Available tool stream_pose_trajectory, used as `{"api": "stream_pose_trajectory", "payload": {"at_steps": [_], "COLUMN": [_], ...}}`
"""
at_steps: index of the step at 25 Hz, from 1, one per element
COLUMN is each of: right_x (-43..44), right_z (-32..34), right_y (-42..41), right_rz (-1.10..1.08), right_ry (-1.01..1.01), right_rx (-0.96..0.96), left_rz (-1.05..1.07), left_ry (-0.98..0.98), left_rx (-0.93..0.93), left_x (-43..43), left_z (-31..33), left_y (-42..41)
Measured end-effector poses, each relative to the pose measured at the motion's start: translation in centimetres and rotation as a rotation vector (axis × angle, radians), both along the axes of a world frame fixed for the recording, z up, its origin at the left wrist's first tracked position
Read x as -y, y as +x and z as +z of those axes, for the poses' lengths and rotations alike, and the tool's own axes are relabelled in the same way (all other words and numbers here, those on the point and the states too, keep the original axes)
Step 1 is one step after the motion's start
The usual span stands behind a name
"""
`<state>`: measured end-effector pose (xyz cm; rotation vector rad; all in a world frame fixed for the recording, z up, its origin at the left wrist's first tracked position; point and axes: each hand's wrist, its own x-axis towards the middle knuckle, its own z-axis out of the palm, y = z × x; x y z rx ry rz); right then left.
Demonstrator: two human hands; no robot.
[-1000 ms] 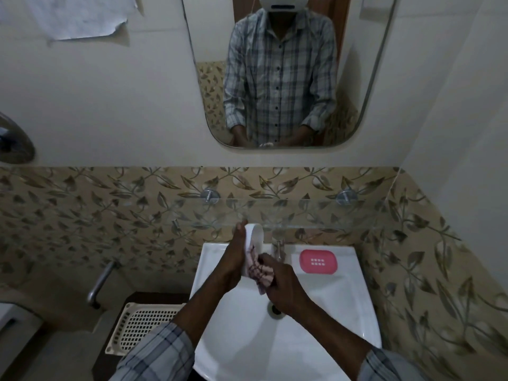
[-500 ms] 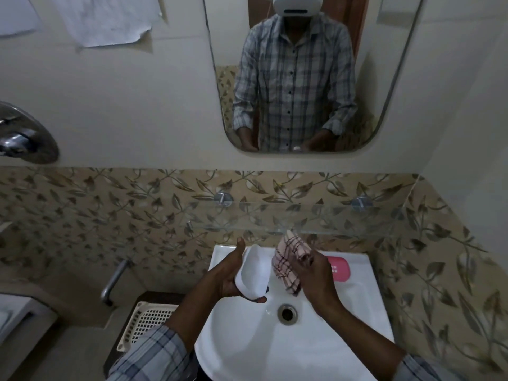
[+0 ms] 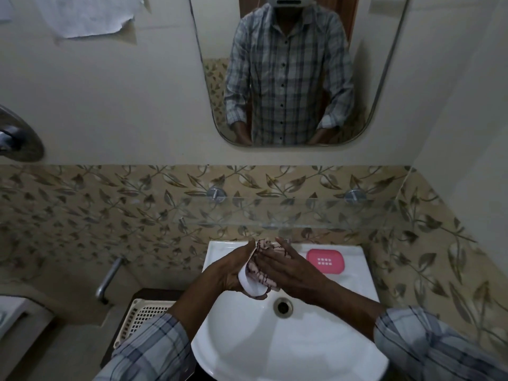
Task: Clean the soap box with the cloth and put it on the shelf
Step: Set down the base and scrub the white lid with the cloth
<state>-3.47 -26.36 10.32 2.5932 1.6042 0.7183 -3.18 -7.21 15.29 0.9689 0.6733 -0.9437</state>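
Over the white sink (image 3: 343, 273) the person holds the soap box (image 3: 254, 287) in the air, above the bowl and just left of the drain (image 3: 282, 306), not touching the basin. The box is white and stands on edge, its open side turned to the right. The left hand (image 3: 228, 273) grasps it from the left: the fingers are curled round its back and lower edge, and the thumb runs up along its upper rim. The checked cloth (image 3: 265, 244) is bunched inside the box, and a fold of it sticks out above both hands. The right hand (image 3: 286, 270) lies flat against the cloth, its fingers nearly straight and pressing the cloth into the box; its thumb is hidden, so I cannot tell whether it pinches the fabric. Both forearms come out of rolled plaid sleeves. A pink tray (image 3: 325, 261) with small holes rests on the back ledge of the sink, right of the hands and apart from them. The glass shelf (image 3: 316, 213) is fixed to the leaf-patterned tiles just above the sink, behind the hands. Higher on the wall hangs a mirror (image 3: 209, 78) that reflects the person's shirt. A cream plastic basket (image 3: 143, 317) sits left of the sink, lower down
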Motion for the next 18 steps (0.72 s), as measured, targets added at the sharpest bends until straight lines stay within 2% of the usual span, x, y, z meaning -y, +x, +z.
{"api": "stream_pose_trajectory", "payload": {"at_steps": [2, 5, 7, 10, 12, 14, 16, 18], "right_x": [-1.1, -0.7, -0.4, -1.7, -2.3, -2.3, -2.3, -2.3], "right_z": [-0.5, 0.5, 1.0, 2.0, 2.4, 2.3, 2.4, 3.1], "right_y": [-0.8, -1.3, -1.3, -2.4, -3.4, -3.7, -4.0, -3.9], "right_rz": [-0.046, -0.045, -0.156, -0.256, -0.324, -0.446, -0.508, -0.477], "right_ry": [0.087, 0.117, 0.100, 0.234, 0.495, 0.815, 1.106, 1.334], "right_rx": [-0.034, -0.234, -0.427, -0.772, -1.093, -1.413, -1.708, -1.921], "left_rz": [0.024, -0.083, -0.082, 0.132, 0.213, 0.194, 0.195, 0.257], "left_ry": [-0.003, 0.043, 0.100, 0.212, 0.330, 0.429, 0.523, 0.565], "left_rx": [0.044, 0.091, 0.129, 0.191, 0.264, 0.386, 0.583, 0.828], "left_x": [0.4, 0.8, 1.4, 2.9, 3.3, 3.6, 3.9, 4.0], "left_z": [0.3, 0.2, -0.7, -1.9, -2.5, -3.0, -4.0, -5.1], "left_y": [0.0, -0.4, -0.6, -0.2, -0.3, -1.0, -2.1, -3.3]}}
